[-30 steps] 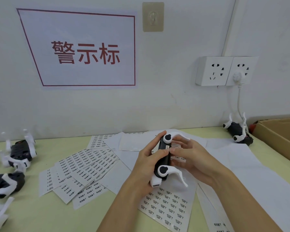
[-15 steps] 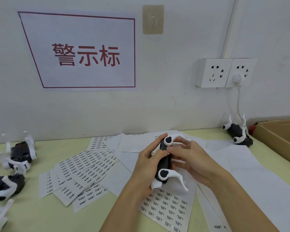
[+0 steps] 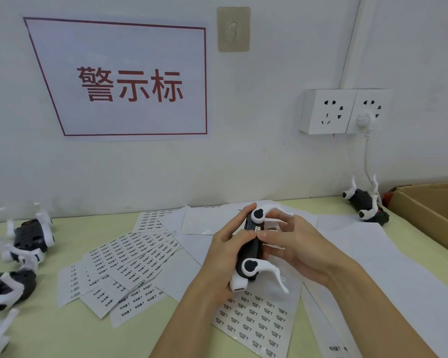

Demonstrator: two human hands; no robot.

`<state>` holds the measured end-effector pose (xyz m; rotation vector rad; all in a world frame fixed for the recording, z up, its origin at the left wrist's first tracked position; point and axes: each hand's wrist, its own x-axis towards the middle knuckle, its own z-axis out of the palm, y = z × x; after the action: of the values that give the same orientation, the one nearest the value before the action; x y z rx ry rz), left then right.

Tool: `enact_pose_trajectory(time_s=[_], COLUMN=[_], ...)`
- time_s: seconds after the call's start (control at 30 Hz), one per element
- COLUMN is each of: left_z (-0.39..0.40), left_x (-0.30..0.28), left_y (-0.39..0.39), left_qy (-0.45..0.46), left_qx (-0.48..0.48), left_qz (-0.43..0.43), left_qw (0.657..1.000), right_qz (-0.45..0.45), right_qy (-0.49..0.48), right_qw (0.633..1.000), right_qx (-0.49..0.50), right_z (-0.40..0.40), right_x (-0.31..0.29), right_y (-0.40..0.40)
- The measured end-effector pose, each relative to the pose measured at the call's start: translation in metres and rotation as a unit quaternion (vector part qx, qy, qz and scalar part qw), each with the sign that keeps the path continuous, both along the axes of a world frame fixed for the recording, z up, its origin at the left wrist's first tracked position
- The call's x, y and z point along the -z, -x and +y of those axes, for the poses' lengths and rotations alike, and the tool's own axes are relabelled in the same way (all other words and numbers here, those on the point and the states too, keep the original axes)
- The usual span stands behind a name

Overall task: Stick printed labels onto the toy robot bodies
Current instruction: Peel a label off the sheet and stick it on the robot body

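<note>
my left hand (image 3: pixel 224 257) grips the black-and-white plastic toy robot body (image 3: pixel 251 250) above the table's middle, long axis pointing away from me (legs rightward); my right hand (image 3: pixel 292 244) pinches a small white printed label (image 3: pixel 259 229) against its side.

A white wall (image 3: pixel 269 156) carries a sign (image 3: pixel 130 81) with red characters, a beige hook (image 3: pixel 233 29), a conduit (image 3: pixel 352 42) and two sockets (image 3: pixel 347 111), one with a plug (image 3: pixel 363 120), above a pale green table (image 3: pixel 62 332) with a box (image 3: pixel 432 215) at right
</note>
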<state>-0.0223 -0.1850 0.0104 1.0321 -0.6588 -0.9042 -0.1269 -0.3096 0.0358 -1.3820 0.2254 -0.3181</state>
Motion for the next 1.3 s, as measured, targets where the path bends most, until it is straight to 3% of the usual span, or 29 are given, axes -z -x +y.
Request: enact_pose_trajectory(time_s=[0.2, 0.57, 0.7, 0.8, 1.0, 1.13, 1.3], left_z=[0.0, 0.007, 0.008, 0.006, 0.0, -0.004, -0.001], left_x=[-0.001, -0.013, -0.015, -0.02, -0.018, -0.014, -0.013], left_y=[0.0, 0.0, -0.005, -0.008, -0.007, -0.006, -0.008], left_qy=[0.004, -0.037, -0.063, -0.065, -0.011, 0.001, 0.016], left_qx=[0.01, 0.117, 0.095, 0.062, -0.066, -0.143, -0.153], left_qz=[-0.02, -0.073, -0.081, -0.112, 0.023, 0.039, 0.056], left_qw=[1.0, 0.99, 0.99, 0.99, 0.998, 0.989, 0.986], right_qz=[0.025, 0.069, 0.058, 0.02, -0.002, 0.013, 0.072], right_qy=[0.028, 0.105, 0.123, 0.063, -0.018, -0.019, 0.025], right_qw=[0.999, 0.992, 0.991, 0.996, 0.974, 0.981, 0.987], right_qx=[-0.006, 0.01, 0.018, 0.067, 0.228, 0.192, 0.139], right_z=[-0.005, -0.013, -0.011, -0.013, -0.012, 0.0, 0.005], right_x=[-0.002, -0.026, -0.028, -0.025, -0.024, -0.024, -0.027], right_y=[0.006, 0.021, 0.021, 0.02, 0.007, 0.002, 0.018])
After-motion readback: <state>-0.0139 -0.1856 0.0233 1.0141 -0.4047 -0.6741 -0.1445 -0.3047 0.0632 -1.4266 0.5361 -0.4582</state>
